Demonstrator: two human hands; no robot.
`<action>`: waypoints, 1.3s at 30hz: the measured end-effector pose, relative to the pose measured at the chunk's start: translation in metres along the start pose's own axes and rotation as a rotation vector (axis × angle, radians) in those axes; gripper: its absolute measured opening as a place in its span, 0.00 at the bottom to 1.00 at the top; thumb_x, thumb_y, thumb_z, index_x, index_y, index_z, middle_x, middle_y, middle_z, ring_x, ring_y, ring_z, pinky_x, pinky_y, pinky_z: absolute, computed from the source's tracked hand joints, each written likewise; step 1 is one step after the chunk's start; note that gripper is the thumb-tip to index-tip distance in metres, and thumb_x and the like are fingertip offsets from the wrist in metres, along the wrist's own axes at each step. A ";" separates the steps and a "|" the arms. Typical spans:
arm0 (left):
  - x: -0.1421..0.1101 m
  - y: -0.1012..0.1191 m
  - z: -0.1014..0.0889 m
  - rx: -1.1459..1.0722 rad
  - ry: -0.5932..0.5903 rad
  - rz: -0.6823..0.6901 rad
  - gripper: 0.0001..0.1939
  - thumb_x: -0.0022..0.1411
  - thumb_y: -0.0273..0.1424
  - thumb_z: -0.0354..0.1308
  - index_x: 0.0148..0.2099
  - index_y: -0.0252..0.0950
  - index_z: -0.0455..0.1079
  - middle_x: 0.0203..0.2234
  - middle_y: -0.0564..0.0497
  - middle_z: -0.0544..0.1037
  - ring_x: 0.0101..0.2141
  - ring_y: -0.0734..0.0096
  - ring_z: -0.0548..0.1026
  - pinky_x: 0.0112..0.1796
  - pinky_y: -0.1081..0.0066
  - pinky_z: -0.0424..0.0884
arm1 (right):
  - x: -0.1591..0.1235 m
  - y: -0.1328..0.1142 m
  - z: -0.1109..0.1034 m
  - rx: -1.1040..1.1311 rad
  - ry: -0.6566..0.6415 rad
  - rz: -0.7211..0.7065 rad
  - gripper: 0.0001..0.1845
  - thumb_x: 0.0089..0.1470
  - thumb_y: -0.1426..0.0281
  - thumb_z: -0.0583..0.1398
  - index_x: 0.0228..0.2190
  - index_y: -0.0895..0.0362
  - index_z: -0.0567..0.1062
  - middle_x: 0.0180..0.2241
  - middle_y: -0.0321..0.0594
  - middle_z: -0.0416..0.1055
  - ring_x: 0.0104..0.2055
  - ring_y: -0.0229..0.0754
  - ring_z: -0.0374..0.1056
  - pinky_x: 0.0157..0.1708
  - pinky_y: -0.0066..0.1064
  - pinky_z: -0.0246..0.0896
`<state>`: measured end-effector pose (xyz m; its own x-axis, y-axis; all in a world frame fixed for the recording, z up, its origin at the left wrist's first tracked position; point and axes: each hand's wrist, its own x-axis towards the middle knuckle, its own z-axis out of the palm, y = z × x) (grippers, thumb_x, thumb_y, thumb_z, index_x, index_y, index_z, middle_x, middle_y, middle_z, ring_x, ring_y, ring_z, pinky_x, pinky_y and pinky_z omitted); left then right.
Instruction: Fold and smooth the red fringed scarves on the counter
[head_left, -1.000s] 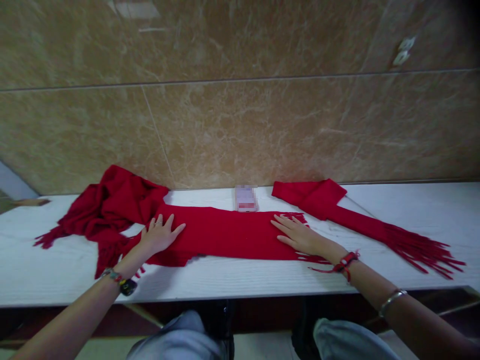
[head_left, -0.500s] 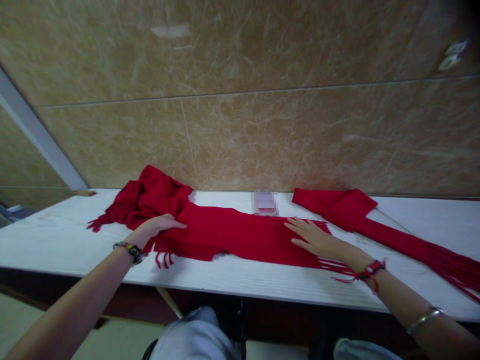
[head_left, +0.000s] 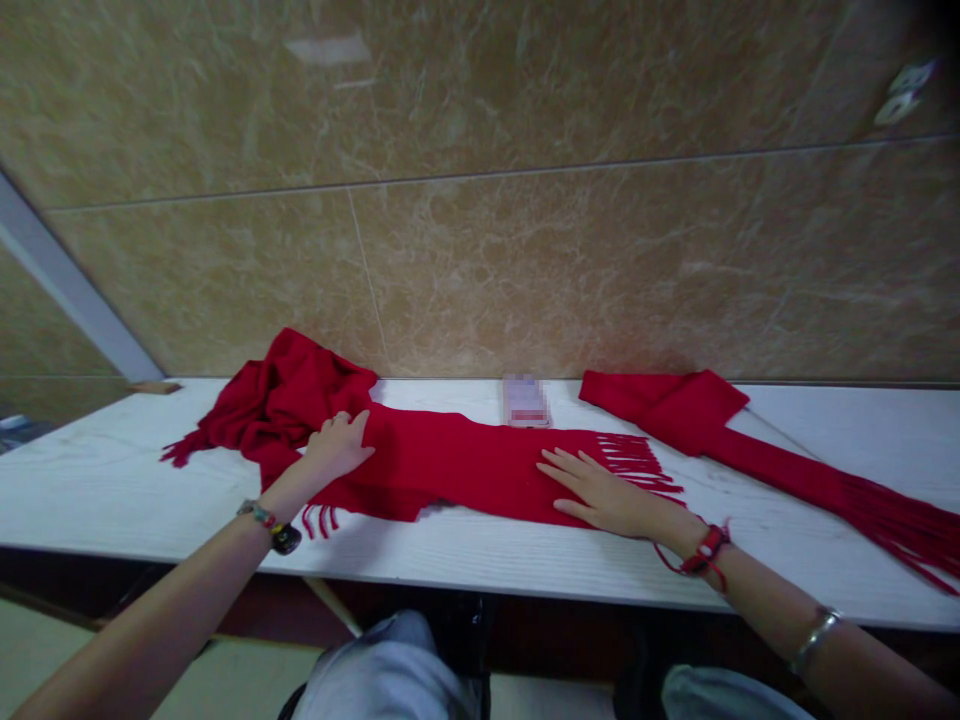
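A red fringed scarf [head_left: 457,460] lies flattened along the white table, its left part heaped in loose folds. My left hand [head_left: 337,452] rests on the cloth where the flat stretch meets the heap, thumb and forefinger apart; its other fingers are partly hidden. On the scarf's right end, just short of the fringe, my right hand [head_left: 596,492] lies flat with fingers spread. Neither hand grips anything. A second red scarf [head_left: 694,415], folded across itself with long fringe trailing right, lies beyond my right hand, untouched.
Against the tiled wall [head_left: 480,270] at the back of the white table [head_left: 465,555] lies a phone-like flat object [head_left: 526,402], blurred out. A small brown piece [head_left: 155,387] sits at the table's far left corner. My knees are below the front edge.
My right hand has slid left across the scarf, uncovering more of its fringe. The left hand has shifted slightly up, its fingers more raised and spread. The view has moved a little.
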<state>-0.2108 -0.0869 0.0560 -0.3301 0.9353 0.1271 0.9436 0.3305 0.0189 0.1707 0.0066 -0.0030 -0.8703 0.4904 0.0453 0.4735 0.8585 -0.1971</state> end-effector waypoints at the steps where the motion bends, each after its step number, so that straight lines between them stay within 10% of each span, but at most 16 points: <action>1: -0.003 0.008 0.000 0.055 0.005 0.073 0.31 0.54 0.40 0.51 0.58 0.33 0.55 0.53 0.33 0.61 0.52 0.46 0.61 0.46 0.53 0.61 | -0.002 -0.002 -0.003 0.008 -0.006 -0.002 0.31 0.56 0.53 0.44 0.58 0.52 0.50 0.60 0.42 0.45 0.62 0.47 0.37 0.58 0.48 0.36; 7: -0.023 0.048 -0.009 0.033 -0.267 0.613 0.29 0.57 0.46 0.47 0.59 0.41 0.55 0.60 0.45 0.51 0.59 0.60 0.49 0.54 0.63 0.51 | -0.018 -0.011 -0.015 0.000 0.040 -0.088 0.29 0.53 0.59 0.53 0.55 0.53 0.58 0.59 0.42 0.51 0.60 0.46 0.46 0.56 0.39 0.47; 14: -0.032 0.073 0.002 0.067 -0.201 0.884 0.20 0.59 0.35 0.50 0.53 0.38 0.64 0.52 0.45 0.66 0.53 0.63 0.61 0.53 0.65 0.56 | -0.031 -0.008 -0.008 -0.261 0.172 -0.262 0.20 0.50 0.80 0.52 0.46 0.61 0.70 0.42 0.49 0.71 0.44 0.43 0.67 0.43 0.35 0.64; 23: -0.045 0.097 0.031 0.262 -0.046 0.802 0.21 0.58 0.23 0.47 0.53 0.37 0.63 0.50 0.46 0.69 0.52 0.59 0.63 0.50 0.59 0.58 | -0.050 0.013 0.002 -0.288 0.218 -0.208 0.24 0.49 0.86 0.47 0.46 0.61 0.68 0.45 0.46 0.70 0.45 0.40 0.67 0.44 0.32 0.65; 31: -0.050 0.050 0.040 0.209 0.161 0.729 0.26 0.55 0.26 0.50 0.57 0.45 0.58 0.54 0.51 0.64 0.54 0.61 0.60 0.53 0.58 0.52 | -0.074 0.014 -0.003 -0.243 0.202 -0.163 0.25 0.50 0.87 0.47 0.48 0.61 0.67 0.46 0.46 0.69 0.46 0.39 0.67 0.44 0.30 0.65; 39: -0.039 0.036 0.030 0.294 0.059 0.469 0.27 0.55 0.31 0.51 0.58 0.41 0.57 0.56 0.47 0.60 0.55 0.53 0.58 0.50 0.54 0.57 | -0.048 0.002 0.007 -0.299 0.251 -0.198 0.22 0.52 0.83 0.48 0.48 0.63 0.68 0.49 0.49 0.66 0.51 0.42 0.62 0.49 0.34 0.61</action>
<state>-0.1645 -0.1082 0.0221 0.1337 0.9848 0.1110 0.9399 -0.0905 -0.3294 0.2127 -0.0163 -0.0125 -0.9058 0.3013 0.2979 0.3512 0.9273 0.1299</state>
